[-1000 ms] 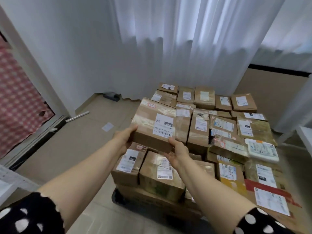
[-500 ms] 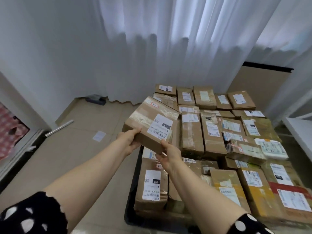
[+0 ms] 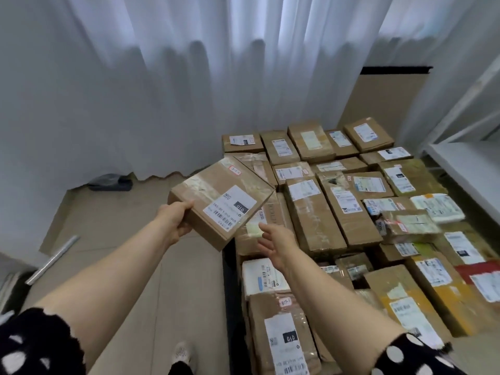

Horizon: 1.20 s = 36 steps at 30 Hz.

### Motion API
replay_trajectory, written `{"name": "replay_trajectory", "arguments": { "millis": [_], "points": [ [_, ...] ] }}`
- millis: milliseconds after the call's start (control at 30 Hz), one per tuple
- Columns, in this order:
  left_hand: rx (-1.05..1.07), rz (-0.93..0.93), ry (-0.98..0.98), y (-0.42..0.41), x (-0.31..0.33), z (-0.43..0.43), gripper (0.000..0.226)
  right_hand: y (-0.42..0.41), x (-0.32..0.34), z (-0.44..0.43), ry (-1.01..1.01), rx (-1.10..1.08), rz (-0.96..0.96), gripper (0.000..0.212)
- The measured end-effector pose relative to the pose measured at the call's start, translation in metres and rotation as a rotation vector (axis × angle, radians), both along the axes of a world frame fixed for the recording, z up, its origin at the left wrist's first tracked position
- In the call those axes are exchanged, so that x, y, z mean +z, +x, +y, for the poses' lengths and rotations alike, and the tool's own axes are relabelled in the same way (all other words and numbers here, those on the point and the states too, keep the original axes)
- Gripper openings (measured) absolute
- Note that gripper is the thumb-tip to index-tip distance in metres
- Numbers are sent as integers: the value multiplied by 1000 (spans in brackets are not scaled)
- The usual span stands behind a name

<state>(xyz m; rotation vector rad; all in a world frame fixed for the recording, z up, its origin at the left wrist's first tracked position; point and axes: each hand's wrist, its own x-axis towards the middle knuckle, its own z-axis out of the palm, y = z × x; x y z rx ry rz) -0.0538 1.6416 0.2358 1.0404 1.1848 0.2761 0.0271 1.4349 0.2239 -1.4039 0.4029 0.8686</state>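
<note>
White pleated curtains [image 3: 189, 77] hang down to the beige tiled floor [image 3: 130, 239], where a silver metal rod [image 3: 52, 259] lies at the left. A dark grey flat object [image 3: 111, 182], perhaps a bag, sits at the curtain hem. Taped brown cardboard parcels with white labels [image 3: 313, 215] lie packed side by side. A white padded mailer [image 3: 435, 208] rests on top of them, near a white shelf [image 3: 470, 169].

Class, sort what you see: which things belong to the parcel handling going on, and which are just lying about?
In the job: held cardboard box; stacked parcels; black trolley.
Lying about: metal rod; dark bag by the curtain; white shelf.
</note>
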Motion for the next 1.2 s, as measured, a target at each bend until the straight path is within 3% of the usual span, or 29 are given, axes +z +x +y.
{"name": "replay_trajectory", "arguments": {
  "millis": [100,233,367,600,933,1067,1200],
  "points": [
    [-86,0,-37,19,-12,50,39,4,-10,38,-44,-110,42,14],
    [-161,17,-52,30,-19,110,32,5,-19,104,-83,-163,65,33],
    [-219,0,-75,47,-21,154,32,21,-26,156,-125,-127,-28,18],
    [-294,26,-59,91,-29,196,34,72,-33,170,-361,-80,-225,55],
    [-395,114,-67,206,-50,233,33,210,-60,194,-352,-19,-295,79],
    [-417,155,-101,265,-60,239,24,268,-74,200,-327,45,-259,79],
    [-445,145,-127,319,-81,241,22,321,-100,203,-444,96,-261,69]
  ]
}}
